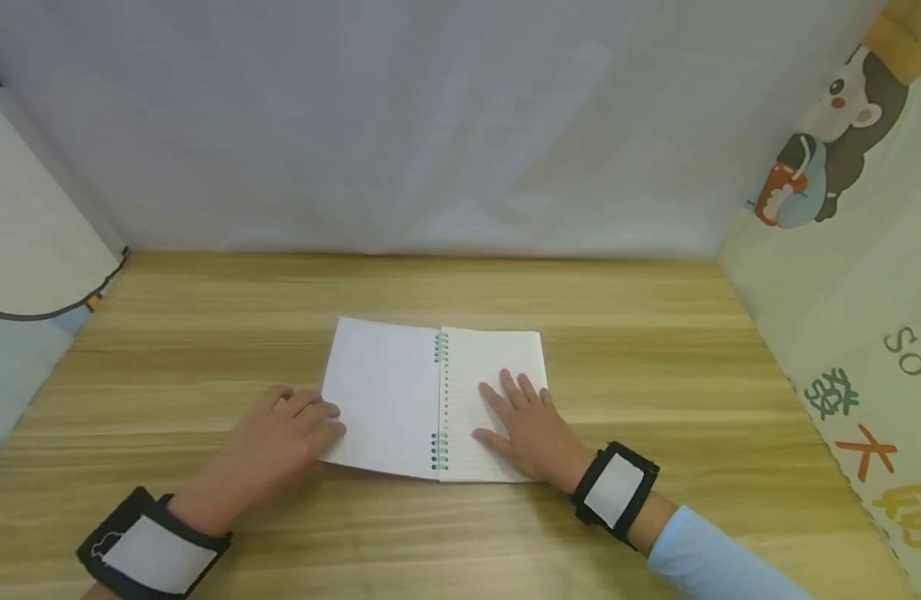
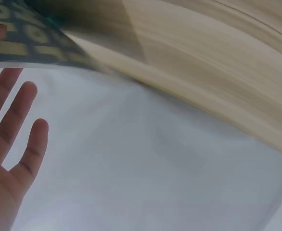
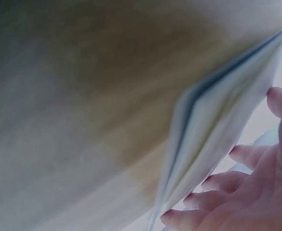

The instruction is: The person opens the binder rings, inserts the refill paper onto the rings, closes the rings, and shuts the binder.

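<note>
A spiral notebook lies opened out, with a plain white inner cover on the left and a lined page on the right. Teal rings join the two halves. My left hand pinches the left cover at its outer edge. In the left wrist view the thumb lies on the dark patterned outer face, the fingers on the other side. My right hand rests with spread fingers on the lined page. The right wrist view shows the stacked page edges beside its fingertips.
The notebook is on a wood-grain table. A pale curtain hangs behind the far edge. Printed cloth borders the right side, and another printed sheet the left. Both wrists wear black bands.
</note>
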`<state>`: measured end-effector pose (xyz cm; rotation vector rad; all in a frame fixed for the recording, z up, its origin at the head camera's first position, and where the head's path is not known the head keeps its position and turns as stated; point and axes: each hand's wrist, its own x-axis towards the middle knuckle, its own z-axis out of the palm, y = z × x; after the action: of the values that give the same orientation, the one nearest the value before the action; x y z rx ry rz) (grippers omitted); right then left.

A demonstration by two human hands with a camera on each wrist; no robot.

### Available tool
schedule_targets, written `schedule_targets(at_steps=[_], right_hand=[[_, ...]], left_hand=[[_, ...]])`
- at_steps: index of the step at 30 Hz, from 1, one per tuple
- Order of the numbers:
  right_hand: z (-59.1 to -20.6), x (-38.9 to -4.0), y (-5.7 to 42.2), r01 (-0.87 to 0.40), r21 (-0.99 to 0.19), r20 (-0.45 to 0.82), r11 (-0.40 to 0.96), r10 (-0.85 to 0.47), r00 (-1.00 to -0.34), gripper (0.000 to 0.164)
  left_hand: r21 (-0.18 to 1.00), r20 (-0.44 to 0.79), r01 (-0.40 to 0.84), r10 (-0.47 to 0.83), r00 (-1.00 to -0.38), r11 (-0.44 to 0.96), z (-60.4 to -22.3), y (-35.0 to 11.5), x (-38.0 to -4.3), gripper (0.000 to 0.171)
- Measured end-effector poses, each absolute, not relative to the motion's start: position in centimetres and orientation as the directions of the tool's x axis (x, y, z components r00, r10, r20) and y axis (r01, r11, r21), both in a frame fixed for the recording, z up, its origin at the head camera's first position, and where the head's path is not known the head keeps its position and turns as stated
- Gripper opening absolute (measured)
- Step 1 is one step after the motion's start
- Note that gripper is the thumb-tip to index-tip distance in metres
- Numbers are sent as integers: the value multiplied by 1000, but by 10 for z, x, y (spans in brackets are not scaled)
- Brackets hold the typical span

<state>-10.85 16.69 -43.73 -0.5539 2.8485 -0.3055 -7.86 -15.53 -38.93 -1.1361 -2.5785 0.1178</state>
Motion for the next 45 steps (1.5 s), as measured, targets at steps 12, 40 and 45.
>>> schedule_targets(at_steps=[12, 40, 45], right_hand=[[-439, -106, 167, -351, -220, -185, 910, -392, -901, 65], [-439, -107, 169, -360, -205, -142, 910, -392, -909, 66], [-438, -106, 169, -357, -208, -142, 911, -389, -910, 65]], left_hand=[[55, 507, 630, 522, -686, 775, -400, -171, -100, 33], [889, -205, -152, 78, -976, 432, -383, -152, -106, 52], [896, -185, -131, 89, -979, 424, -381, -148, -108, 52]])
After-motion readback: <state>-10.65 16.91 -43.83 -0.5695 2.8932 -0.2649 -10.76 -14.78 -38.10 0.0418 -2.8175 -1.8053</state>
